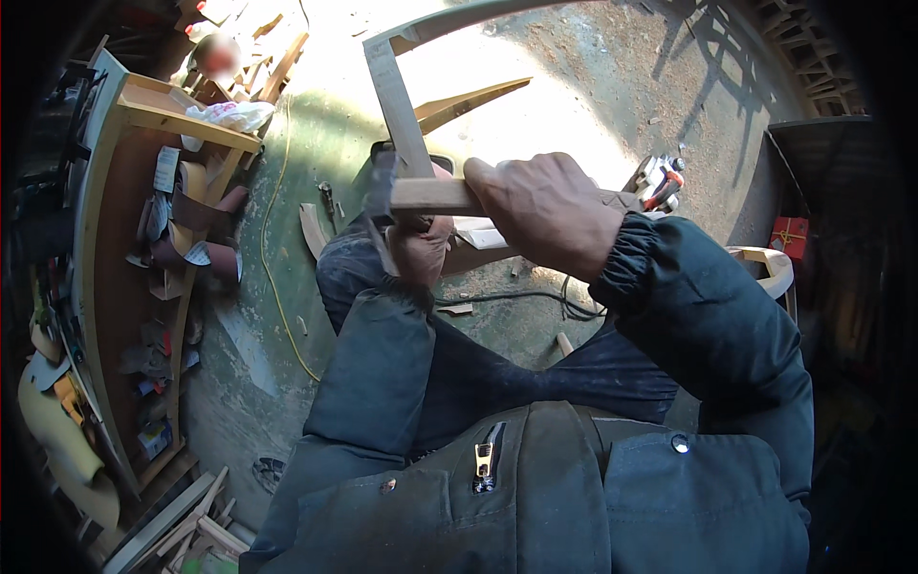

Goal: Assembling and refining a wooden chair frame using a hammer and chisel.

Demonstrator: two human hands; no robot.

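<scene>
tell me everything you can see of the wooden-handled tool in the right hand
The wooden-handled tool has a straight pale-brown handle and a dark head, apparently metal, set crosswise at its left end. The head is blurred, so its exact shape is unclear. The handle lies roughly level across the picture, the right hand closed around it. The head is by the left hand; contact cannot be told.

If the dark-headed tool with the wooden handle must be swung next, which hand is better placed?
The right hand, I judge: it grips the tool by its handle. The left hand is partly behind the tool, near the pale, angular wooden frame.
</scene>
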